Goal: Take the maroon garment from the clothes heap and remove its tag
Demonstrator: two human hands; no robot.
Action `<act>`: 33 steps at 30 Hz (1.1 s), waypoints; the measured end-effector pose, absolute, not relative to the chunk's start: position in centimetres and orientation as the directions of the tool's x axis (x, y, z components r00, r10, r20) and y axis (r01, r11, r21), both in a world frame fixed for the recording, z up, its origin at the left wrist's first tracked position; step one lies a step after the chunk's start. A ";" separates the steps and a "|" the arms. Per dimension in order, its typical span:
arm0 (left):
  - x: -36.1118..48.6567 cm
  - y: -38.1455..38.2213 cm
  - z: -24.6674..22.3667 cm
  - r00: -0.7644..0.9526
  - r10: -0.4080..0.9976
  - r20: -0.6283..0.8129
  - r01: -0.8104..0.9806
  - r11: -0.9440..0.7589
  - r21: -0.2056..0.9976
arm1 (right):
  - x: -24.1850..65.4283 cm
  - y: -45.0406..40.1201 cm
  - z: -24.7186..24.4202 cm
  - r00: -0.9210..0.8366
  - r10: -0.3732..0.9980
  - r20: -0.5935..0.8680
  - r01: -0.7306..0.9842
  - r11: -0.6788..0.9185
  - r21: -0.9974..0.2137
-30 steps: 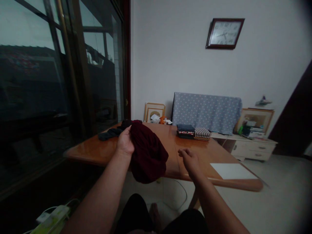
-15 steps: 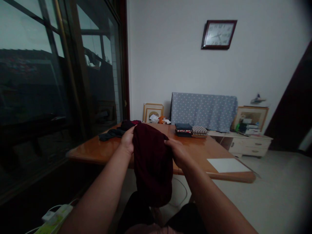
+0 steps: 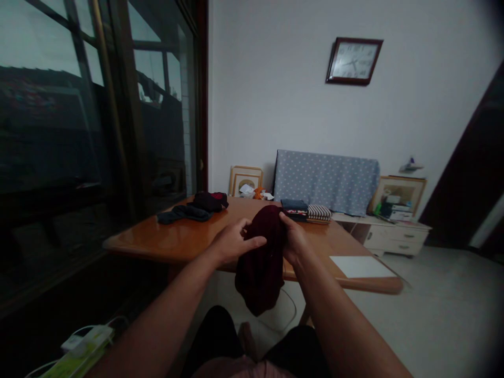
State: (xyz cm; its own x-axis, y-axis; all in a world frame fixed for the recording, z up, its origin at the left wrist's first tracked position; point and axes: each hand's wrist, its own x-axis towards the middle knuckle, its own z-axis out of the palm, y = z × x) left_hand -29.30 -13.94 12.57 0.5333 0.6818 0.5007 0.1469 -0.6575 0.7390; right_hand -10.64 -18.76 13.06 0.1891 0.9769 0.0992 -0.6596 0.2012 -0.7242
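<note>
A dark red garment [image 3: 262,268] hangs bunched in front of me, over the near edge of the table. My right hand [image 3: 293,239] grips its upper right side, thumb in front and the other fingers hidden behind the cloth. At its left side is my left hand [image 3: 234,241], the thumb lying across the front of the cloth and the fingers partly hidden at its edge. The garment's exact kind cannot be made out.
The wooden table [image 3: 157,241] bears dark crumpled clothes [image 3: 185,212] at left, a folded stack [image 3: 293,210] and striped folded cloth [image 3: 318,212] at the back, and a white sheet [image 3: 362,266] at right. A power strip [image 3: 84,346] lies low at left.
My left hand has moved right and down from the garment's upper left corner to its side. The garment is bunched narrower and sits slightly further right.
</note>
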 end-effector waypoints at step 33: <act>-28.7 -12.3 20.0 0.730 0.667 0.151 -0.445 0.295 0.846 | -9.4 -23.1 13.0 0.267 0.858 0.440 0.078 0.435 -0.897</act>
State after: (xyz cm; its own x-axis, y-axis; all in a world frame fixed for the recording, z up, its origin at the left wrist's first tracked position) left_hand -28.71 -12.33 19.98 0.7299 0.6667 0.1510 -0.4446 0.2952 0.8457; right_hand -9.39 -23.08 13.01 0.2666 0.8577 0.4396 0.0780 0.4354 -0.8968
